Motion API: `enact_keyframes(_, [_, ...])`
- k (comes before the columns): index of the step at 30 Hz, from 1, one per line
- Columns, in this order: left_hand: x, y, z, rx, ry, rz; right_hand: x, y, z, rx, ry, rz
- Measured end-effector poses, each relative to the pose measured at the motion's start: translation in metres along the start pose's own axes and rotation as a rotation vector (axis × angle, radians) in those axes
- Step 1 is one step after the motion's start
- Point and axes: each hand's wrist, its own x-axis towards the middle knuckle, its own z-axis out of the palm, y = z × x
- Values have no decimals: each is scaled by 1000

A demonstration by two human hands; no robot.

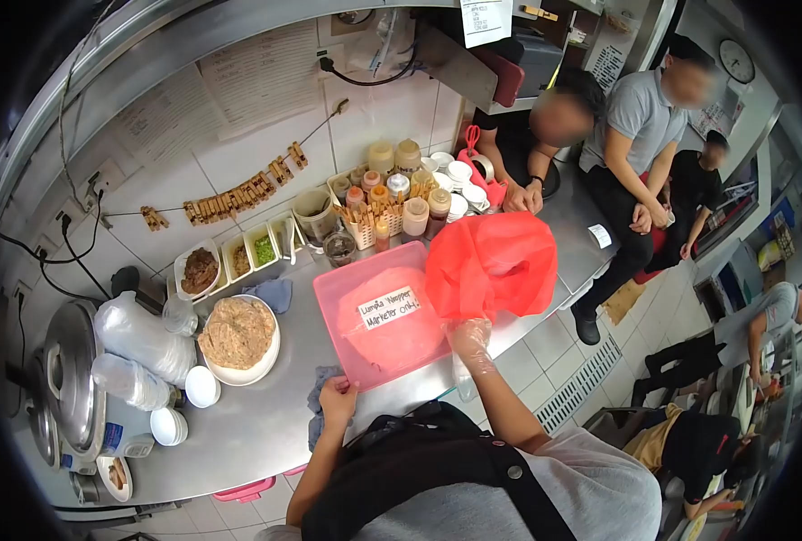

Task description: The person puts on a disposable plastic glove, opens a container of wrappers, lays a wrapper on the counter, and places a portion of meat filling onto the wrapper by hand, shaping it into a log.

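Two hands, work seemingly early: left hand (336, 402) pinched on near corner of pink box (335, 316); gloved right hand (469, 339) under red cloth (491, 261), fingers hidden, grip unclear. Label (388, 308) uncovered beyond left hand; cloth overlapping box; meat mix (238, 332) left of both hands, heaped whole.

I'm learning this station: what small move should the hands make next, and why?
Probably ease the red sheet rightward, clear of the pink tub: in this view it hides part of the tub's right side. The gloved right hand is at its lower edge; the left hand is at the tub's near-left corner.
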Motion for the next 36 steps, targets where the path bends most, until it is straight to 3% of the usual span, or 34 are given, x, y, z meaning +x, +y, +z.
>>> enact_keyframes(3, [5,-10,5,13,11,-53,7,-7,-19,74,18,83])
enact_keyframes(5, [16,-27,8,-79,-9,-128,17,-12,-42,190,-252,208])
enact_keyframes(6, [19,-31,9,-172,-31,-206,18,-6,-36,193,-249,208])
enact_keyframes(10, [13,-13,2,-208,-29,-220,30,29,10,177,-413,171])
enact_keyframes(12, [10,7,-5,-86,-141,-230,28,35,15,160,-446,134])
enact_keyframes(14, [10,-1,-5,-34,-137,-213,22,33,10,530,-384,192])
enact_keyframes(18, [9,-17,-6,-55,-156,-214,23,41,18,538,-429,247])
enact_keyframes(21, [9,-20,-10,-7,-169,-190,29,39,16,503,-602,230])
enact_keyframes(24, [5,-25,-2,44,-107,-119,26,3,-20,630,-461,197])
enact_keyframes(26, [0,-16,-2,70,-92,-115,35,-29,-66,690,-609,366])
enact_keyframes(30, [-9,-7,-10,88,-70,-75,49,-39,-86,761,-705,388])
enact_keyframes(31, [-13,-3,-12,84,-66,-70,51,-51,-108,917,-765,379])
enact_keyframes(32, [-19,1,-14,-67,-67,-31,52,-63,-131,1071,-825,365])
enact_keyframes(34, [-24,-2,-13,-223,-65,16,47,-95,-167,1011,-786,323])
enact_keyframes(36, [-23,-8,-12,-818,-31,-249,41,-117,-210,958,-739,282])
